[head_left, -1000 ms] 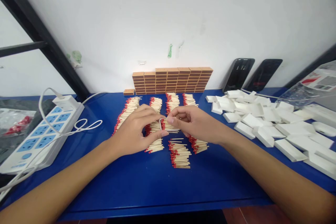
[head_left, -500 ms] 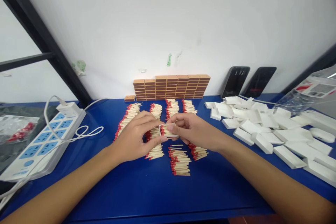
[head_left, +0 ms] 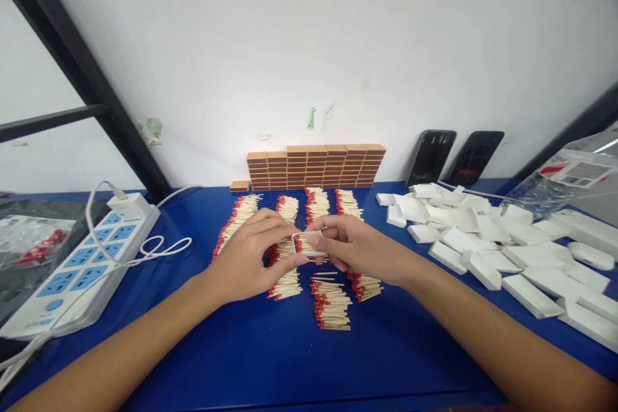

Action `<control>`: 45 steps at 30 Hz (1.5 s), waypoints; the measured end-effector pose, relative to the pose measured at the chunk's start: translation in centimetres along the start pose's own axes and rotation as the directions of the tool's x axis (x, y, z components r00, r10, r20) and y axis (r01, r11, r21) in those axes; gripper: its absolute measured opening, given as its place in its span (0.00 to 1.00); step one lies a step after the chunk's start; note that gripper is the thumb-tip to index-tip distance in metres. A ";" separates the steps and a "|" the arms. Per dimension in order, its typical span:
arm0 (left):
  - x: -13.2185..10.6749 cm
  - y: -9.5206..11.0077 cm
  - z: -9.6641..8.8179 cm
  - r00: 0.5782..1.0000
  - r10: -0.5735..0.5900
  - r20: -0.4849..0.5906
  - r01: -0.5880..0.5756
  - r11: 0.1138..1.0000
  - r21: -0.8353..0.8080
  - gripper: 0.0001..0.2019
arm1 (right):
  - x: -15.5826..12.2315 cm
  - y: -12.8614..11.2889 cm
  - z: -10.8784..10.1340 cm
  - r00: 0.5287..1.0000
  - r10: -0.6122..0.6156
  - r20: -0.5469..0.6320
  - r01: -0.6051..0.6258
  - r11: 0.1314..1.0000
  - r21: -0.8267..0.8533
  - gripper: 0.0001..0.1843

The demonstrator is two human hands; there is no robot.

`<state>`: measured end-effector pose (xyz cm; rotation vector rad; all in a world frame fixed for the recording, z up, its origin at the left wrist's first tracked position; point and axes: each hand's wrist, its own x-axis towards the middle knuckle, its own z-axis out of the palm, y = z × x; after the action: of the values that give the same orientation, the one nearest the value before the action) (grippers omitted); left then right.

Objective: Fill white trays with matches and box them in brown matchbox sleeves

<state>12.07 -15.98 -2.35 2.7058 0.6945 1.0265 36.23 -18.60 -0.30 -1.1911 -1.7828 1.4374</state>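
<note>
Between my two hands is a small white matchbox tray [head_left: 294, 243] with red-headed matches [head_left: 303, 243] lying in it. My left hand [head_left: 255, 254] pinches the tray's left end between thumb and fingers. My right hand [head_left: 345, 241] grips its right side, the thumb resting over the matches. Rows of loose matches lie beneath and around the hands: one pile [head_left: 332, 304] in front, another [head_left: 241, 215] at the left, and more behind. The hands hide parts of the middle rows.
Stacked brown matchboxes [head_left: 316, 167] stand against the wall, with a single matchbox [head_left: 240, 186] beside them. Many white empty trays [head_left: 463, 238] are heaped at the right, near two dark phones [head_left: 431, 158]. A power strip [head_left: 91, 264] with white cables lies at the left on the blue table [head_left: 270, 360].
The view has tilted slightly upward, so the scene sits a little lower. Both hands keep hold of the tray, and my right thumb still rests over the matches.
</note>
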 end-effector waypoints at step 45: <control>15.5 -11.9 -2.8 0.998 -0.027 0.049 -0.005 0.827 0.562 0.10 | 1.5 0.3 -3.6 0.936 -0.160 -0.313 0.145 0.987 -0.072 0.35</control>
<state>16.07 1.89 5.15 3.1966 1.1613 0.8356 38.66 -15.58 0.23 -1.2023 -1.6506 1.0523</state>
